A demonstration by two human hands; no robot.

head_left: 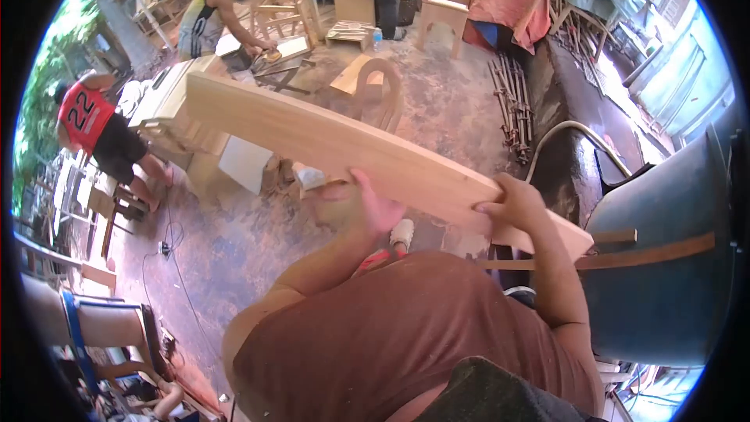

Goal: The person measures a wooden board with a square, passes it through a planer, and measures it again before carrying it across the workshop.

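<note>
A long pale wooden board (336, 141) slants across the view in front of my body, its far end up at the left and its near end low at the right. My left hand (381, 205) holds the lower edge around the middle, with the thumb against the face and the other fingers mostly hidden. Nearer the right end, my right hand (517, 205) is closed on the board, its thumb on the broad face. Behind the board, a curved wooden piece (379, 86) is partly covered.
A blue drum (664, 266) stands close at my right, with wooden strips (648, 254) beside it. One person in a red jersey (86, 113) is at left; another bends over work (205, 23) further back. Metal clamps (512, 109) lean at right. A cable (183, 289) crosses the floor.
</note>
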